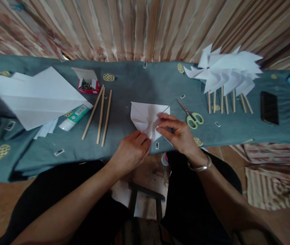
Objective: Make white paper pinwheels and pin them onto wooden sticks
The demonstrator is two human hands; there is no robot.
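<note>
A white sheet of paper [140,108] with cuts and creases lies on the cloth in front of me, its near side partly curled up. My left hand [134,148] is closed on the paper's near edge, the fingertips pressed together. At the paper's right side my right hand [177,132] bends its thumb and fingers around a flap, with a small gap between the fingertips. A silver bracelet circles the right wrist. Just right of that hand, green-handled scissors [192,117] lie with their blades pointing away. My fingers hide part of the paper's middle.
White paper sheets [40,95], a glue tube [77,115], a small red box of metal pins [88,84] and three wooden sticks [100,115] lie left. Several white paper pinwheels [226,66] on sticks overlap at right, near a dark phone [269,107]. A curtain [134,30] hangs behind.
</note>
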